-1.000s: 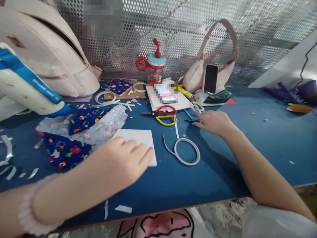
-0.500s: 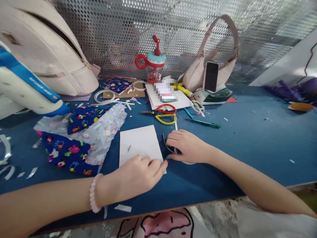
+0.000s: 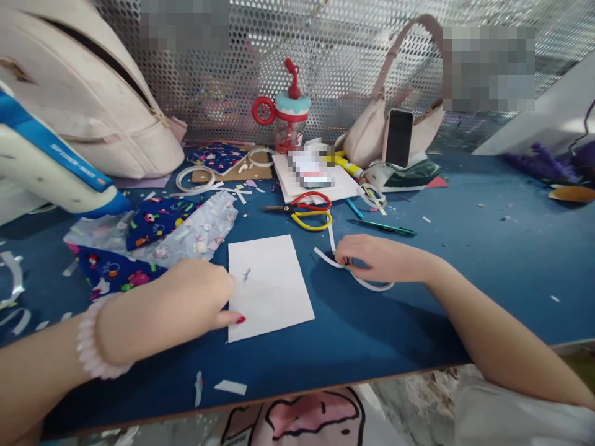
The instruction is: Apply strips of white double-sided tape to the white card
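Two hands work over a blue tabletop (image 3: 367, 337), and the right hand (image 3: 369, 257) has the roll of narrow white tape (image 3: 379, 287)! Thumb and fingers are drawn narrow around its near-left part, holding it, most of the ring hidden beneath the palm. That grip leaves the loose tape end poking out leftward, toward the card, probably so it stays easy to catch.

Over to the left hand (image 3: 171, 310), pink beaded bracelet (image 3: 100, 341) at the wrist: its red-nailed thumb lies over the left edge of the white rectangular card (image 3: 276, 294). The other fingers curl under and out of sight, so whether they pinch or merely rest, I cannot tell. The card lies flat between the hands, near the table's front edge, a handy spot for both, I'd judge, its small dark mark facing up.

Just beyond, scissors with one red and one yellow handle (image 3: 312, 220) lie with handles toward the right hand, seemingly convenient for a quick pick-up. A slim green pen (image 3: 388, 228) rests behind that hand, apart from its fingers.
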`<state>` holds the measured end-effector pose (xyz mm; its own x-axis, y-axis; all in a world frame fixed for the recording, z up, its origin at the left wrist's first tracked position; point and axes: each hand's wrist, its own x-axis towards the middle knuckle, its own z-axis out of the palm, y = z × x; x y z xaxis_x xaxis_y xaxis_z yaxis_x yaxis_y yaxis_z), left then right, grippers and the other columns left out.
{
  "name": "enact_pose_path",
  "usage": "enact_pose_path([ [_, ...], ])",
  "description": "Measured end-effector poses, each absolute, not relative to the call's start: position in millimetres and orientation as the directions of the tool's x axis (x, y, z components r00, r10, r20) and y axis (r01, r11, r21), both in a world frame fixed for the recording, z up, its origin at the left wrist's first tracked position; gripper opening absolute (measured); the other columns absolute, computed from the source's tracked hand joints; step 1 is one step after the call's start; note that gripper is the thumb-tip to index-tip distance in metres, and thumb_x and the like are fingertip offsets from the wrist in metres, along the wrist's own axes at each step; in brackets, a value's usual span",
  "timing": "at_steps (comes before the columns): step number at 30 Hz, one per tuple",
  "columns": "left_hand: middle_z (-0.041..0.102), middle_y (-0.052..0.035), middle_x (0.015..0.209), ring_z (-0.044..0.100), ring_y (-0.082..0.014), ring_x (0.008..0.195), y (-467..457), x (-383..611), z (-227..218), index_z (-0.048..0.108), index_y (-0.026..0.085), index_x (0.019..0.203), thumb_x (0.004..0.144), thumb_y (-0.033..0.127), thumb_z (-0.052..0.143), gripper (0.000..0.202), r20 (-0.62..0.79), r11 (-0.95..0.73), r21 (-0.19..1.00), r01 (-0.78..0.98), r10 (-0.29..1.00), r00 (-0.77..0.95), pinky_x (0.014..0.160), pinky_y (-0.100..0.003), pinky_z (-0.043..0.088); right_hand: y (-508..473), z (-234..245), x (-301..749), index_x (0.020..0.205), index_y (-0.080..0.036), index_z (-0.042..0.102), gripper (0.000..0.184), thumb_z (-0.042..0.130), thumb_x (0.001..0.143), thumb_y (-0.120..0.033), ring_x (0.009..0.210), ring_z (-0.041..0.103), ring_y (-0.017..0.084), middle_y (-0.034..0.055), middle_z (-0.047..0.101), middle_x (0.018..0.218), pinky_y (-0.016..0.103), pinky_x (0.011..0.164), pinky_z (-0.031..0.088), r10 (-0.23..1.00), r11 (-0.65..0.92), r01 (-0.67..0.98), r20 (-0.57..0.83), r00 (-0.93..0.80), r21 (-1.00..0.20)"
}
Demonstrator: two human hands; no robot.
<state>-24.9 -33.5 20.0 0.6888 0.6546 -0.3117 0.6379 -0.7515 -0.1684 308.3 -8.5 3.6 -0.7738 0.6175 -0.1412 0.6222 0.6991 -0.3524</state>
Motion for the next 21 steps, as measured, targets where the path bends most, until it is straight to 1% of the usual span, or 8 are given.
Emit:
enact_pose_path([
  [4, 0.068, -0.0039, 0.067, 0.064, -0.0225, 0.059, -21, -20, 20, 0.064, 0.019, 0.070, 0.091, 0.045, 0.061, 0.033, -0.266, -0.804, -0.032, 0.594, 0.579, 0.770, 0.054, -0.031, 0.039, -12, 3, 305, 0.082, -0.020, 0.055, 0.016, 0.049, 0.080, -0.005, 0.078, 0.053, 0.018, 0.0033, 0.060, 0.084, 0.029, 0.072, 0.041, 0.613, 0.717, 0.610, -0.111, -0.782, -0.336],
  [7, 0.066, -0.0013, 0.066, 0.061, -0.0186, 0.056, -16, -13, 21, 0.062, 0.020, 0.071, 0.093, 0.045, 0.058, 0.033, -0.286, -0.814, 0.052, 0.579, 0.544, 0.789, 0.052, -0.028, 0.036, -14, 2, 300, 0.083, -0.020, 0.054, 0.004, 0.056, 0.084, -0.016, 0.083, 0.053, 0.020, 0.0055, 0.061, 0.089, 0.032, 0.076, 0.040, 0.625, 0.750, 0.616, -0.046, -0.780, -0.240],
  [10, 0.066, -0.0039, 0.066, 0.062, -0.0203, 0.057, -11, -3, 20, 0.061, 0.019, 0.068, 0.097, 0.050, 0.047, 0.045, -0.298, -0.743, -0.003, 0.669, 0.639, 0.709, 0.052, -0.028, 0.035, -17, -3, 293, 0.086, -0.018, 0.055, 0.019, 0.058, 0.091, -0.036, 0.086, 0.055, 0.024, 0.0090, 0.063, 0.093, 0.035, 0.077, 0.038, 0.681, 0.732, 0.680, 0.039, -0.731, -0.035],
  [13, 0.070, -0.0098, 0.080, 0.067, -0.0278, 0.071, -6, 5, 12, 0.063, 0.016, 0.081, 0.093, 0.063, 0.046, 0.051, -0.255, -0.651, -0.081, 0.755, 0.746, 0.615, 0.055, -0.030, 0.039, -19, -11, 285, 0.089, -0.018, 0.055, 0.034, 0.064, 0.087, -0.051, 0.088, 0.056, 0.027, 0.0099, 0.063, 0.095, 0.036, 0.076, 0.036, 0.724, 0.677, 0.732, 0.107, -0.682, 0.079],
  [15, 0.070, -0.0130, 0.094, 0.068, -0.0306, 0.080, -1, 6, 7, 0.061, 0.014, 0.095, 0.088, 0.068, 0.050, 0.056, -0.208, -0.628, -0.102, 0.771, 0.772, 0.601, 0.057, -0.031, 0.041, -20, -17, 279, 0.091, -0.018, 0.054, 0.045, 0.070, 0.079, -0.058, 0.090, 0.056, 0.027, 0.0098, 0.063, 0.098, 0.035, 0.076, 0.035, 0.729, 0.670, 0.739, 0.130, -0.672, 0.068],
  [17, 0.068, -0.0133, 0.099, 0.068, -0.0306, 0.083, 6, 3, 3, 0.058, 0.013, 0.100, 0.088, 0.068, 0.052, 0.057, -0.184, -0.623, -0.114, 0.774, 0.779, 0.599, 0.057, -0.030, 0.041, -19, -22, 276, 0.092, -0.019, 0.052, 0.053, 0.074, 0.072, -0.063, 0.090, 0.055, 0.027, 0.0086, 0.062, 0.098, 0.035, 0.076, 0.035, 0.733, 0.670, 0.742, 0.139, -0.665, 0.022],
  [19, 0.067, -0.0131, 0.098, 0.067, -0.0299, 0.082, 15, -4, 2, 0.057, 0.013, 0.100, 0.091, 0.062, 0.051, 0.051, -0.147, -0.613, -0.145, 0.776, 0.789, 0.596, 0.056, -0.030, 0.040, -18, -25, 275, 0.092, -0.019, 0.051, 0.058, 0.077, 0.067, -0.065, 0.089, 0.055, 0.026, 0.0075, 0.061, 0.096, 0.034, 0.075, 0.035, 0.743, 0.664, 0.747, 0.136, -0.655, -0.025],
  [21, 0.066, -0.0158, 0.100, 0.066, -0.0298, 0.083, 25, -11, 5, 0.057, 0.012, 0.101, 0.097, 0.048, 0.047, 0.038, -0.050, -0.554, -0.219, 0.803, 0.828, 0.558, 0.056, -0.031, 0.039, -18, -25, 276, 0.093, -0.020, 0.051, 0.060, 0.077, 0.066, -0.066, 0.089, 0.054, 0.026, 0.0074, 0.060, 0.096, 0.034, 0.075, 0.035, 0.749, 0.660, 0.750, 0.123, -0.651, -0.052],
])
